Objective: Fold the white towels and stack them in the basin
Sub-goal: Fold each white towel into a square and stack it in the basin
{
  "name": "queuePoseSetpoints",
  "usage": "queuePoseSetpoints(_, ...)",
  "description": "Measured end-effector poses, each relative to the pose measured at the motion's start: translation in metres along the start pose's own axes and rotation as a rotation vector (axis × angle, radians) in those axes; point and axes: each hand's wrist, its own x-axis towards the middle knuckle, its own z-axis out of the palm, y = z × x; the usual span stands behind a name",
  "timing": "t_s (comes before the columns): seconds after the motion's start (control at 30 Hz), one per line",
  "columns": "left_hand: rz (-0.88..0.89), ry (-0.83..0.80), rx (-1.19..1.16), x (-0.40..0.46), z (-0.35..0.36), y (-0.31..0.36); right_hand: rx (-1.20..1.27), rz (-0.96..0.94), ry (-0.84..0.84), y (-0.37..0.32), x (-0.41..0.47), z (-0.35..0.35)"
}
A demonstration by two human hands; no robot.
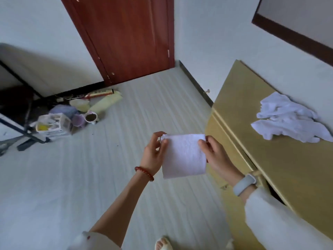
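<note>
A small white towel [183, 156] hangs folded in the air over the floor, held by its two top corners. My left hand [155, 153] pinches the top left corner and my right hand [215, 156] pinches the top right corner. A crumpled heap of white towels [288, 120] lies on top of the yellow cabinet [252, 98] to the right, apart from both hands. No basin shows clearly in this view.
A dark red door [129, 37] stands at the back. Clutter lies on the floor at the left: a white box [54, 126], cups [91, 116], a purple container [63, 110] and rolled items. A black metal frame [18, 130] is at the far left.
</note>
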Motion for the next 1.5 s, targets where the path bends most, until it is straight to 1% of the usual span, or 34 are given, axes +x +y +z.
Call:
queuePoseSetpoints(0.1,-0.051,0.203,0.095,-0.002,-0.1,-0.022,-0.186,-0.19,-0.034,-0.052,0.015,0.1)
queuePoseSetpoints(0.17,-0.119,0.317,0.096,-0.002,-0.161,-0.035,-0.266,-0.279,-0.065,-0.088,0.027,0.161)
queuePoseSetpoints(0.3,-0.281,0.524,0.019,-0.003,-0.263,-0.064,-0.328,-0.462,-0.186,-0.148,0.05,0.269)
queuePoseSetpoints(0.4,-0.331,0.678,0.156,-0.008,-0.322,-0.087,-0.388,-0.569,-0.294,-0.178,0.066,0.343)
queuePoseSetpoints(0.47,-0.344,0.739,0.25,-0.006,-0.365,-0.101,-0.375,-0.571,-0.349,-0.197,0.081,0.396)
queuePoseSetpoints(0.53,-0.366,0.8,0.304,0.002,-0.411,-0.117,-0.31,-0.526,-0.421,-0.217,0.099,0.448)
queuePoseSetpoints(0.57,-0.386,0.834,0.319,0.011,-0.441,-0.126,-0.252,-0.5,-0.476,-0.231,0.112,0.481)
queuePoseSetpoints(0.67,-0.441,0.892,0.304,0.036,-0.509,-0.138,-0.094,-0.377,-0.661,-0.265,0.144,0.548)
queuePoseSetpoints(0.8,-0.511,0.927,0.244,0.08,-0.624,-0.157,0.002,-0.126,-0.903,-0.326,0.197,0.649)
queuePoseSetpoints(0.83,-0.51,0.933,0.227,0.088,-0.651,-0.161,0.014,-0.098,-0.945,-0.338,0.207,0.673)
queuePoseSetpoints(0.9,-0.505,0.918,0.219,0.101,-0.699,-0.171,-0.006,-0.117,-0.991,-0.36,0.223,0.72)
queuePoseSetpoints(0.97,-0.492,0.894,0.185,0.111,-0.746,-0.186,-0.04,-0.171,-0.994,-0.38,0.235,0.766)
queuePoseSetpoints(1.1,-0.495,0.822,-0.062,0.128,-0.845,-0.226,-0.05,-0.237,-0.974,-0.414,0.262,0.866)
queuePoseSetpoints(1.17,-0.5,0.775,-0.127,0.137,-0.895,-0.25,-0.063,-0.264,-0.958,-0.428,0.276,0.917)
queuePoseSetpoints(1.3,-0.501,0.716,-0.14,0.162,-0.996,-0.296,-0.076,-0.206,-0.935,-0.457,0.3,1.015)
queuePoseSetpoints(1.43,-0.524,0.634,-0.147,0.197,-1.087,-0.334,-0.123,-0.212,-0.842,-0.485,0.327,1.096)
queuePoseSetpoints(1.5,-0.542,0.622,-0.156,0.223,-1.126,-0.351,-0.145,-0.2,-0.79,-0.496,0.345,1.129)
